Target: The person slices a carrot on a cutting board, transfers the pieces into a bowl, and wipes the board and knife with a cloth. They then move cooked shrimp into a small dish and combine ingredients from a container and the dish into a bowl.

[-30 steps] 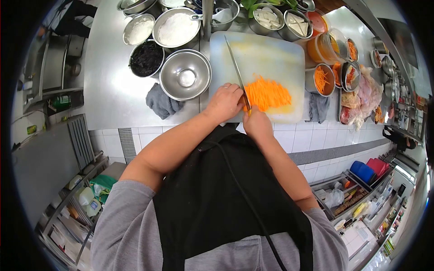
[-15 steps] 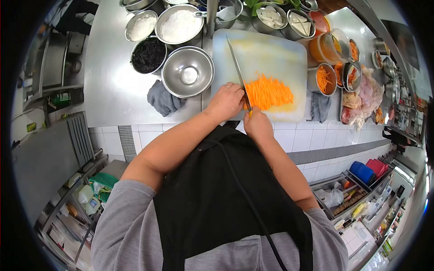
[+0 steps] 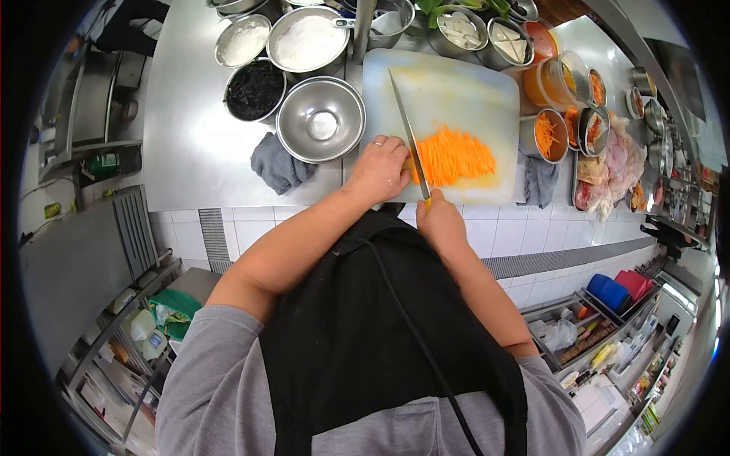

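Note:
On the white cutting board (image 3: 487,91) lies a row of finely cut orange carrot strips (image 3: 460,157). My right hand (image 3: 441,222) is closed round the yellow handle of a long kitchen knife (image 3: 407,121), whose blade points away from me across the board. The blade runs between my left hand and the strips. With fingers bent and close together, my left hand (image 3: 380,169) presses on the carrot at the pile's left end; most of what lies under the fingers is hidden.
A steel bowl (image 3: 321,119) and a grey cloth (image 3: 280,165) are left of the board. Behind stand bowls of white powder (image 3: 308,43) and a dark shredded food (image 3: 255,89). To the right are a pot of carrot strips (image 3: 544,135), another cloth (image 3: 541,181) and raw meat (image 3: 620,156).
The knife has slid a little toward me and to the right along with my right hand. My left hand stays at the pile's left end. The whole view has shifted slightly.

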A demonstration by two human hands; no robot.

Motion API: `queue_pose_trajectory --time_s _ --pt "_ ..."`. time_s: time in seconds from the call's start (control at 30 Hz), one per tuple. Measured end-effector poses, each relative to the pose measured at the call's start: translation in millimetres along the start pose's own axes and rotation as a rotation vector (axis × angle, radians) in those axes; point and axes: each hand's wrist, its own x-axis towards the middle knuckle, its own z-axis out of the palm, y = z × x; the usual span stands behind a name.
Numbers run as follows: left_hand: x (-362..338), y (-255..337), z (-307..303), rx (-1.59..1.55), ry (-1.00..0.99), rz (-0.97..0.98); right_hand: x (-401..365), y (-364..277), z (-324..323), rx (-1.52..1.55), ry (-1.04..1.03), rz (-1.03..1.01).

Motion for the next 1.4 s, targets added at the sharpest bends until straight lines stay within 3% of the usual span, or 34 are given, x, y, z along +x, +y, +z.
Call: queue_pose_trajectory --time_s 0.17,0.33,0.57,0.77,1.0,1.4 --pt "3 -3 6 0.014 -0.054 0.026 17 -2 9 0.002 0.025 0.024" --pt "-14 -3 -22 -0.070 -0.075 -0.026 12 -9 -22 0.044 0.043 -0.097" --pt "-30 -9 -36 -0.066 -0.170 -0.066 18 0 10 0.032 0.044 -0.020" --pt "-41 -5 -57 -0.079 -0.164 -0.024 17 4 6 0.065 0.057 -0.079" --pt "-60 -17 -40 0.024 -0.098 -0.024 7 8 4 0.066 0.055 -0.038" --pt "-20 -15 -5 -0.146 -0.086 0.109 6 14 10 0.152 0.071 0.018"
